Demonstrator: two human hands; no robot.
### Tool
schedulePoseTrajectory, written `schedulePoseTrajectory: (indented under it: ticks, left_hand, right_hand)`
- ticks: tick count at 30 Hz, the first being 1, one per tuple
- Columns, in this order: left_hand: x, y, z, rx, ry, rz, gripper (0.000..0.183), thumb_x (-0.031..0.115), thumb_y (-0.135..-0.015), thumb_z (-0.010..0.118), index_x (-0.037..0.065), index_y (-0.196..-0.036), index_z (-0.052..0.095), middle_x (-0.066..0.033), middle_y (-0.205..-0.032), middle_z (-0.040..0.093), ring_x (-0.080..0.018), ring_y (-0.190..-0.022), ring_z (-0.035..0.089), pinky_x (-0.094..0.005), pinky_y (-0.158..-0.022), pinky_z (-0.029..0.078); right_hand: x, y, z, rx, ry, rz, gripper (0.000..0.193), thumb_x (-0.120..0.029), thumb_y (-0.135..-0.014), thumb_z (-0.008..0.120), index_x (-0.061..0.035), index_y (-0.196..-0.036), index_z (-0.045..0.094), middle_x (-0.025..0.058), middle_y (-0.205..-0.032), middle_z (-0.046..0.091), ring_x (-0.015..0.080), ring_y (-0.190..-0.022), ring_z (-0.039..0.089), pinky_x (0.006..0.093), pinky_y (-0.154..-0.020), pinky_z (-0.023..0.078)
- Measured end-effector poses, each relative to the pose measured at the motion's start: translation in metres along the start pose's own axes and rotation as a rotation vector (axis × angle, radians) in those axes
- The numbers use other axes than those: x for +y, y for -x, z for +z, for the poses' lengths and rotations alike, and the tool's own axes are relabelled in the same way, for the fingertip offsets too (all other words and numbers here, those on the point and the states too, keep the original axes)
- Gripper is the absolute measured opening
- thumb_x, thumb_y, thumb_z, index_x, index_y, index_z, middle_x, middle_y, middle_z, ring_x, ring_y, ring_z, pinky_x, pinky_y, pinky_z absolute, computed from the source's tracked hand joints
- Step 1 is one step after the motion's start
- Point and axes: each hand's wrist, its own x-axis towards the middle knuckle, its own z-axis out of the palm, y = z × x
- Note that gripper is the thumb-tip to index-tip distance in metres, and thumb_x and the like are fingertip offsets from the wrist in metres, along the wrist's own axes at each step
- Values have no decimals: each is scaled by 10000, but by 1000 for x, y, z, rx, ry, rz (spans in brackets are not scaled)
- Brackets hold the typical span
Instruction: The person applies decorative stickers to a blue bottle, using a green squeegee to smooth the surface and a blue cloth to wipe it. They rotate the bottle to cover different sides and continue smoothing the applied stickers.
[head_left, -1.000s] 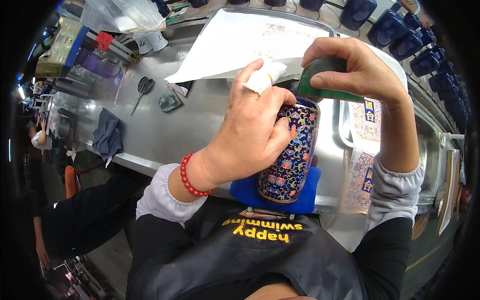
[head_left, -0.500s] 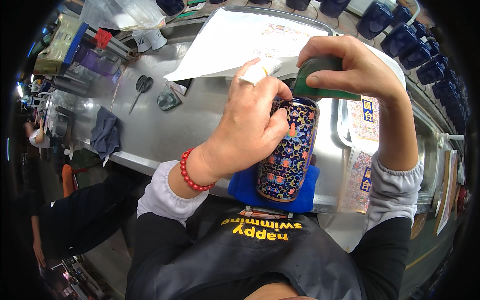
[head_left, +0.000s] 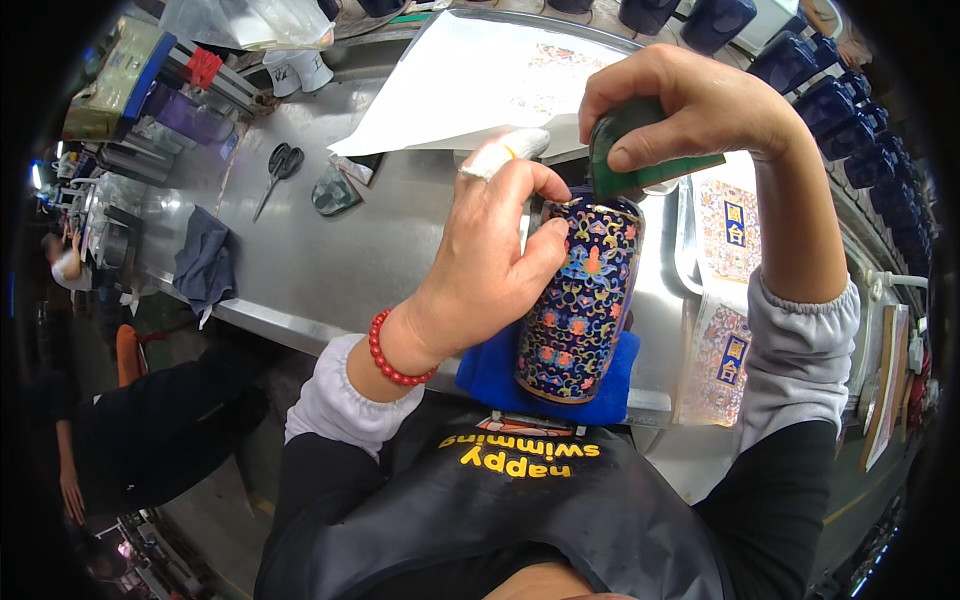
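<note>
A dark blue bottle-shaped ceramic piece [head_left: 580, 310], covered in colourful floral patterns, leans tilted on a folded blue towel [head_left: 488, 372] at the bench's near edge. My left hand [head_left: 485, 255] grips its upper end, thumb and forefinger at the shoulder. A white wrap [head_left: 510, 152] covers one finger of that hand. In my right hand [head_left: 700, 110] is a green flat scraper [head_left: 655, 178], pinched between thumb and fingers. Its lower edge is close to the top of the bottle; whether they touch cannot be made out.
A white sheet [head_left: 450, 90] with floral prints lies over a tray beyond my hands. Printed transfer sheets [head_left: 715, 365] rest at the right. Scissors [head_left: 280, 175], another green scraper [head_left: 335, 192] and a grey cloth [head_left: 208, 262] sit leftward. Several blue vessels [head_left: 720, 22] line the back.
My right hand has risen slightly and tipped the green scraper at the bottle's top. The white-wrapped finger of my left hand has straightened away; the bottle stays in nearly the same place.
</note>
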Motion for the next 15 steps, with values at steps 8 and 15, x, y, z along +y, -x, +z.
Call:
schedulePoseTrajectory:
  ticks: [8, 15]
  left_hand:
    - [-4, 4, 1, -5, 21, -25, 259, 71, -846, 675, 15, -1088, 602, -258, -1227, 573, -431, -1266, 468, -481, -1081, 364]
    - [-3, 2, 7, 18, 32, -25, 273, 90, -844, 696, 11, -1086, 599, -229, -1163, 585, -415, -1220, 480, -481, -1050, 377]
  right_hand:
    - [-1, -5, 2, -15, -19, 18, 327, -205, -846, 833, -2, -1072, 712, 52, -930, 714, 128, -884, 665, 280, -801, 553]
    - [5, 2, 8, 44, -130, 18, 325, -208, -867, 829, -3, -1086, 703, 36, -949, 697, 109, -909, 650, 264, -813, 533]
